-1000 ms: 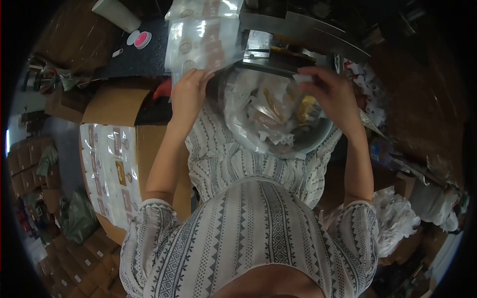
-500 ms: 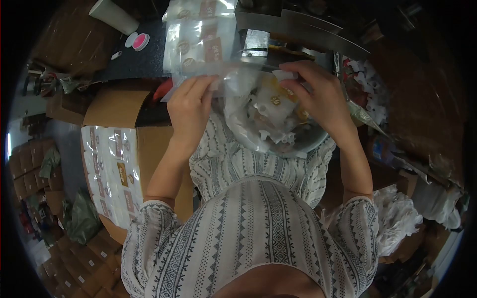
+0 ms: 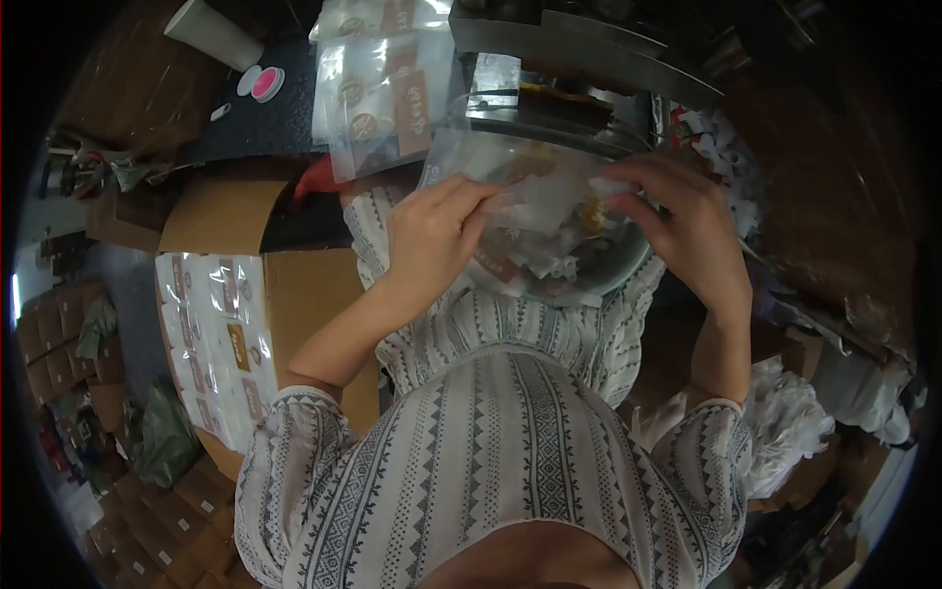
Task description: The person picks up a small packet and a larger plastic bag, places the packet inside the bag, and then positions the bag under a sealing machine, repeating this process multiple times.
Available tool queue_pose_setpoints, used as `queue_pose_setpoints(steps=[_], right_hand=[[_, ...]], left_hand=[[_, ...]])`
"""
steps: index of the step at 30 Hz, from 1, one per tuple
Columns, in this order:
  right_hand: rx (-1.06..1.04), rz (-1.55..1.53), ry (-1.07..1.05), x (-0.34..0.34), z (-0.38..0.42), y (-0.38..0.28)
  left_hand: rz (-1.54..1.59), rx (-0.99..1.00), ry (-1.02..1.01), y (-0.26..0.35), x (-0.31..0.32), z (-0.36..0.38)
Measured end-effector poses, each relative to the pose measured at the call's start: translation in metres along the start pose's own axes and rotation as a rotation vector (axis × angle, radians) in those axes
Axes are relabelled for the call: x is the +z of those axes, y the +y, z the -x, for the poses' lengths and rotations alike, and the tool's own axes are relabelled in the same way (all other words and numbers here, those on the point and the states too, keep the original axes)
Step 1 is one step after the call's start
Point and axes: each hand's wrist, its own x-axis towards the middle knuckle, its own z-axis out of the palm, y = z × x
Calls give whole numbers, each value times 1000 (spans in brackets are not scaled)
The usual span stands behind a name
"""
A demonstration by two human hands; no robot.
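Note:
My left hand [image 3: 437, 236] is closed in a pinch on the edge of a translucent plastic bag [image 3: 545, 201]. My right hand [image 3: 687, 216] pinches a small white piece [image 3: 610, 186] between thumb and forefinger; its exact kind does not show. Both hands are over a round bowl [image 3: 626, 263] resting on my lap. Crumpled clear and white plastic pieces [image 3: 554, 263] lie inside it, one with a gold print [image 3: 595, 214]. Beyond my left hand, a stack of printed clear bags [image 3: 378, 93] lies on the dark table.
An open cardboard box [image 3: 314, 304] with packed printed pouches [image 3: 216, 334] stands at left. A white cup [image 3: 211, 34] and a round pink-filled container [image 3: 265, 84] sit on the table [image 3: 235, 133]. A metal machine edge [image 3: 589, 54] crosses above the bowl. White plastic [image 3: 785, 422] is heaped at right.
My left hand has moved right, carrying the plastic across the bowl. My right hand has shifted right and slightly down, still pinching a small white piece.

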Motion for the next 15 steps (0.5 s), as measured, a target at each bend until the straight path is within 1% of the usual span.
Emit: queue_pose_setpoints(steps=[1,3,4,6,7,9,10,12,13,15], right_hand=[[1,0,0,1,2,-1],[-32,-31,-50,6,5,-3],[-32,-32,-50,7,4,-2],[44,-88,-64,11,1,5],[45,-89,-64,15,-1,11],[282,-204,16,22,-5,27],[280,-202,16,20,-5,31],[385,-63,162,15,-5,39],[382,-62,160,11,-4,42],[408,61,138,3,0,48]], left_hand=[[1,0,-1,0,1,0],[60,95,-114,1,4,-1],[60,94,-114,1,9,-1],[208,13,-222,-1,22,2],[207,13,-222,-3,28,1],[479,-287,-380,-8,41,-5],[480,-286,-378,-4,39,-15],[650,-680,-504,2,32,-39],[650,-680,-501,-4,39,-43],[1006,-788,-345,-17,56,-50]])
